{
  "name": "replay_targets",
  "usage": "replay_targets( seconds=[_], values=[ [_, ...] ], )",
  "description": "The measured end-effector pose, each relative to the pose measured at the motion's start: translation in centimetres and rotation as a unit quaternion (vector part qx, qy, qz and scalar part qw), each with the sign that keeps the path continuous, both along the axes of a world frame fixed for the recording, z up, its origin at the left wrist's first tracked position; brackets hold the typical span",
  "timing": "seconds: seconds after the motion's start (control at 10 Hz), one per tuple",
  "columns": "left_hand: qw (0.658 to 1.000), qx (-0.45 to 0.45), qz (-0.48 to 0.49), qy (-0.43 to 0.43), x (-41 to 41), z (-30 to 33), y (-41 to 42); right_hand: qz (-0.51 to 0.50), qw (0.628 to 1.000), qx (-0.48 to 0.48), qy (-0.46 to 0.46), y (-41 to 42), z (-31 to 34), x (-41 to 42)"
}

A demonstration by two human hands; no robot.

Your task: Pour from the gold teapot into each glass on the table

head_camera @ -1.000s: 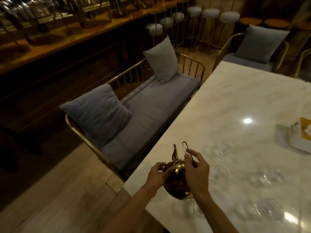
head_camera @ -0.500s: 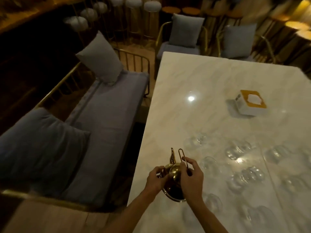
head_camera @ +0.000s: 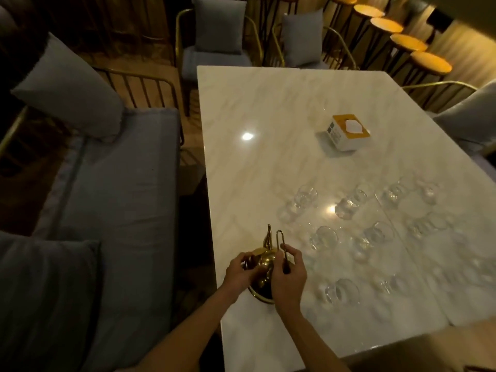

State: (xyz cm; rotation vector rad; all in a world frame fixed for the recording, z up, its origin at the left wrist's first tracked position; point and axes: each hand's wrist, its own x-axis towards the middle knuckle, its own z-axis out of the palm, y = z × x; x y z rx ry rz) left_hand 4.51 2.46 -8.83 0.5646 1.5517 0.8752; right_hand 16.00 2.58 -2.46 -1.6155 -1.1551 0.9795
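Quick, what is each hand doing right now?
Left hand: closed on the side of the gold teapot.
Right hand: closed on the teapot's thin handle.

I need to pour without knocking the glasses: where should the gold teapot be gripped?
Grip the gold teapot by its upright wire handle, coming from its right, as the right hand does; the spout points away, and the left hand steadies the body.

Both hands (head_camera: 264, 275) cover most of the gold teapot (head_camera: 265, 260) body at the worktop (head_camera: 268, 108) near-left edge, base partly hidden, glasses (head_camera: 346, 240) near the right edge blur into glare so count unclear, worktop near-right corner cut off.
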Motion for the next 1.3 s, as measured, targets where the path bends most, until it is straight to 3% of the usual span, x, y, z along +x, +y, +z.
replay_targets(
  seconds=[0.2, 0.5, 0.8, 1.0, 1.2, 1.3],
  values=[
    [1.000, 0.017, -0.025, 0.008, -0.5, 0.4, 1.0, 0.054, 0.998, -0.007, -0.032, 0.3, -2.0, -1.1],
    [0.998, 0.026, -0.051, 0.014, -0.4, -0.5, 1.3, 0.118, 0.983, -0.132, 0.041, 2.0, -1.5, 0.7],
    [0.999, 0.021, -0.038, 0.000, 0.0, -0.9, 0.9, 0.129, 0.976, -0.168, 0.043, 3.1, -1.9, 1.6],
    [0.995, 0.001, -0.057, 0.084, 0.4, 0.4, 0.7, 0.174, 0.975, -0.140, 0.021, 3.0, -0.7, 2.7],
    [0.979, 0.019, -0.091, 0.181, -1.0, 3.2, 2.0, 0.232, 0.961, -0.106, -0.110, 4.9, 1.7, 4.2],
    [0.971, 0.057, -0.095, 0.213, -1.6, 6.4, 3.5, 0.243, 0.957, -0.089, -0.132, 6.1, 3.6, 5.2]
  ],
)
